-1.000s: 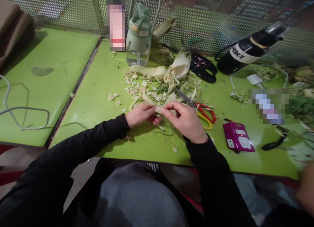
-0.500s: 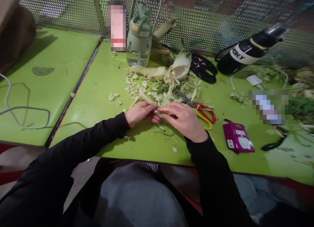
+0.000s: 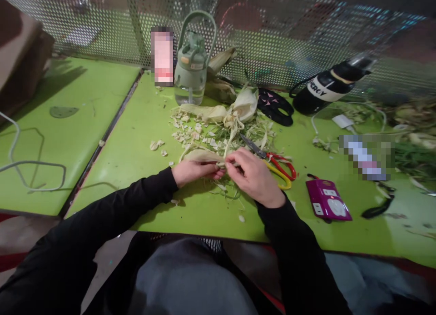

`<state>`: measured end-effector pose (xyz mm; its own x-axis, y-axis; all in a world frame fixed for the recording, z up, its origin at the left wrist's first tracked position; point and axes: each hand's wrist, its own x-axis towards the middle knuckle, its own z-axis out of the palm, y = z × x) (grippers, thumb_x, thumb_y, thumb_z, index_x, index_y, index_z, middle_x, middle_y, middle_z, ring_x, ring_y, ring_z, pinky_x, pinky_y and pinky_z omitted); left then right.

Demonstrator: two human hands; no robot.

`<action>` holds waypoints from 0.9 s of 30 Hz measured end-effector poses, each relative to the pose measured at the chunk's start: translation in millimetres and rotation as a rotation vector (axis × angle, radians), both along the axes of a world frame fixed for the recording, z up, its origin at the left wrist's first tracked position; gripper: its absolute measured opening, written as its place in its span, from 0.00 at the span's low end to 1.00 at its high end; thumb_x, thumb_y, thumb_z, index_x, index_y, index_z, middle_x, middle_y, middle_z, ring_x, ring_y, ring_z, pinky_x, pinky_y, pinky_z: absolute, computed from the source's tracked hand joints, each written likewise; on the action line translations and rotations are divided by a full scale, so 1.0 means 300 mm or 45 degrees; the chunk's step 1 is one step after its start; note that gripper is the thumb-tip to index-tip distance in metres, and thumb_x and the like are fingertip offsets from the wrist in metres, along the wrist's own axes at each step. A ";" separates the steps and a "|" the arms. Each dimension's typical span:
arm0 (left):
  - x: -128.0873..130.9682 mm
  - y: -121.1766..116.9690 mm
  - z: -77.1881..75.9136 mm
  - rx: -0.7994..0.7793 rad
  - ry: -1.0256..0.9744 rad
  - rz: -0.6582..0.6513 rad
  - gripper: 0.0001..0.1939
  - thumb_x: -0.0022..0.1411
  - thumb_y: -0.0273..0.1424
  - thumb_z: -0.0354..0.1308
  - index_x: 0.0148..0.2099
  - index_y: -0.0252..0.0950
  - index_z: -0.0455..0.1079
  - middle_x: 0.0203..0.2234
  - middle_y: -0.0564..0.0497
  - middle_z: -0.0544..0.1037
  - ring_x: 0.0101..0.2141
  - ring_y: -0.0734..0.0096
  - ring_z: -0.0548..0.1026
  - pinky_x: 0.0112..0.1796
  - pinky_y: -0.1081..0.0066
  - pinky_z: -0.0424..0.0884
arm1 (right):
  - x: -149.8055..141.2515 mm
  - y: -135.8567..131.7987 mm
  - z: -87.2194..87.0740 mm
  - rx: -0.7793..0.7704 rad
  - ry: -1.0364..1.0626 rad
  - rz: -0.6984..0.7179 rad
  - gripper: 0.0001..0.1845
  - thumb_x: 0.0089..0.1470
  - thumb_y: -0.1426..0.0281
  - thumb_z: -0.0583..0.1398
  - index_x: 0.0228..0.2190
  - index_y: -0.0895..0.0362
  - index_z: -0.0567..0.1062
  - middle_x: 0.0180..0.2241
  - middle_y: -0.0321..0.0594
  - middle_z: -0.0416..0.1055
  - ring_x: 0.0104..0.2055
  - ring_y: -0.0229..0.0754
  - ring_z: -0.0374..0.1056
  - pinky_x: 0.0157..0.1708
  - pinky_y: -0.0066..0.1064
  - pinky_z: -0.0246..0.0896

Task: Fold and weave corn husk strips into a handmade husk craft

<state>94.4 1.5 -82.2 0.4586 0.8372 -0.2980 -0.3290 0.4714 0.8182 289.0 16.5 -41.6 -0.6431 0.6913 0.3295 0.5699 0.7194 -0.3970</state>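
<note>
You seem to be in a handicraft workroom, its exact kind unclear: a perforated screen [image 3: 269, 60] runs behind the green table [image 3: 204, 219], with corn husks [image 3: 204, 113], clippings [image 3: 197, 134] and scissors [image 3: 254, 147] on its middle, and a purple socket block [image 3: 329, 199] nearer its front.

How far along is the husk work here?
Partway, it seems. Done: small pale pieces lie scattered on the green table. In hand: the left hand and right hand hold a pale husk strip. Possibly left: the larger husks behind, not in small pieces. How much remains cannot be told.
</note>
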 end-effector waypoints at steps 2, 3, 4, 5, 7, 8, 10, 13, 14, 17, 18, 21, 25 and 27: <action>-0.001 0.000 -0.004 0.098 0.012 -0.013 0.06 0.62 0.23 0.64 0.42 0.28 0.77 0.33 0.46 0.81 0.34 0.74 0.79 0.45 0.68 0.78 | 0.002 0.001 -0.003 0.014 -0.014 0.012 0.07 0.62 0.75 0.55 0.31 0.54 0.68 0.31 0.38 0.68 0.28 0.38 0.63 0.30 0.32 0.59; -0.003 -0.001 -0.004 0.139 0.024 -0.018 0.06 0.62 0.24 0.64 0.42 0.28 0.77 0.33 0.46 0.81 0.34 0.74 0.79 0.44 0.68 0.78 | 0.003 0.001 -0.005 0.038 -0.033 0.018 0.07 0.61 0.76 0.55 0.31 0.54 0.68 0.31 0.38 0.68 0.28 0.39 0.63 0.30 0.32 0.60; -0.005 -0.001 -0.003 0.164 0.040 -0.022 0.06 0.62 0.25 0.64 0.42 0.28 0.77 0.33 0.47 0.81 0.33 0.74 0.79 0.44 0.69 0.78 | 0.005 0.001 -0.007 0.074 -0.058 0.025 0.07 0.61 0.76 0.55 0.31 0.55 0.69 0.31 0.39 0.68 0.29 0.39 0.64 0.30 0.33 0.60; -0.008 -0.001 -0.003 0.173 0.056 -0.026 0.06 0.62 0.26 0.65 0.42 0.29 0.76 0.32 0.47 0.81 0.33 0.73 0.79 0.43 0.69 0.78 | 0.006 0.001 -0.009 0.113 -0.089 0.036 0.07 0.61 0.76 0.55 0.32 0.55 0.69 0.31 0.40 0.69 0.30 0.40 0.65 0.31 0.33 0.61; -0.014 0.000 -0.001 0.177 0.098 -0.036 0.07 0.62 0.27 0.65 0.42 0.31 0.76 0.32 0.48 0.81 0.34 0.72 0.80 0.42 0.69 0.78 | 0.007 0.001 -0.013 0.172 -0.142 0.061 0.06 0.61 0.76 0.55 0.33 0.55 0.70 0.32 0.41 0.70 0.31 0.41 0.66 0.31 0.34 0.62; -0.016 0.000 -0.001 0.185 0.129 -0.038 0.08 0.61 0.28 0.65 0.42 0.31 0.75 0.32 0.48 0.82 0.34 0.71 0.80 0.42 0.69 0.78 | 0.007 0.001 -0.016 0.189 -0.159 0.066 0.06 0.62 0.75 0.54 0.34 0.55 0.70 0.32 0.42 0.70 0.31 0.42 0.66 0.32 0.34 0.63; -0.020 0.002 -0.003 0.233 0.211 -0.038 0.10 0.61 0.30 0.65 0.44 0.32 0.75 0.34 0.47 0.82 0.36 0.69 0.81 0.41 0.69 0.77 | 0.007 0.001 -0.022 0.214 -0.187 0.050 0.07 0.63 0.75 0.54 0.34 0.56 0.71 0.33 0.43 0.71 0.32 0.43 0.67 0.32 0.35 0.64; -0.021 0.005 -0.013 0.338 0.323 -0.047 0.11 0.61 0.32 0.64 0.45 0.32 0.75 0.35 0.46 0.83 0.35 0.69 0.81 0.39 0.70 0.76 | 0.003 -0.001 -0.031 0.248 -0.226 0.018 0.07 0.63 0.74 0.54 0.34 0.57 0.71 0.33 0.44 0.72 0.34 0.44 0.69 0.34 0.35 0.65; -0.020 0.005 -0.017 0.360 0.342 -0.048 0.11 0.61 0.31 0.63 0.45 0.31 0.75 0.35 0.46 0.83 0.35 0.69 0.80 0.39 0.70 0.76 | 0.001 -0.003 -0.033 0.253 -0.237 0.012 0.07 0.63 0.74 0.54 0.34 0.58 0.72 0.33 0.44 0.72 0.34 0.44 0.69 0.34 0.34 0.65; -0.018 0.004 -0.026 0.429 0.415 -0.029 0.11 0.61 0.32 0.63 0.45 0.32 0.75 0.34 0.48 0.82 0.32 0.71 0.78 0.36 0.72 0.74 | -0.008 -0.012 -0.035 0.284 -0.280 -0.056 0.07 0.62 0.75 0.54 0.34 0.58 0.72 0.33 0.44 0.72 0.33 0.43 0.69 0.31 0.33 0.62; -0.017 0.004 -0.027 0.461 0.444 -0.027 0.12 0.60 0.33 0.63 0.45 0.33 0.75 0.33 0.49 0.81 0.31 0.71 0.77 0.35 0.72 0.74 | -0.011 -0.016 -0.035 0.293 -0.290 -0.088 0.07 0.62 0.75 0.54 0.34 0.58 0.72 0.33 0.44 0.72 0.33 0.43 0.69 0.30 0.33 0.61; -0.016 0.001 -0.027 0.590 0.482 -0.045 0.11 0.60 0.35 0.63 0.42 0.33 0.75 0.32 0.49 0.80 0.32 0.70 0.77 0.36 0.71 0.74 | -0.015 -0.020 -0.034 0.220 -0.224 -0.083 0.07 0.62 0.76 0.54 0.33 0.57 0.71 0.33 0.43 0.72 0.32 0.42 0.68 0.31 0.32 0.62; -0.013 -0.001 -0.038 0.584 0.388 -0.059 0.12 0.61 0.36 0.63 0.42 0.33 0.75 0.32 0.47 0.80 0.33 0.69 0.78 0.38 0.69 0.75 | -0.007 -0.008 -0.037 0.078 -0.130 -0.022 0.06 0.62 0.76 0.55 0.33 0.57 0.71 0.33 0.41 0.72 0.32 0.40 0.68 0.31 0.31 0.62; -0.015 0.001 -0.047 0.482 0.288 -0.059 0.14 0.60 0.35 0.64 0.45 0.33 0.74 0.34 0.47 0.81 0.34 0.68 0.80 0.39 0.68 0.77 | -0.001 0.000 -0.036 0.082 -0.123 -0.045 0.07 0.62 0.75 0.55 0.33 0.58 0.71 0.33 0.42 0.72 0.32 0.41 0.68 0.31 0.32 0.62</action>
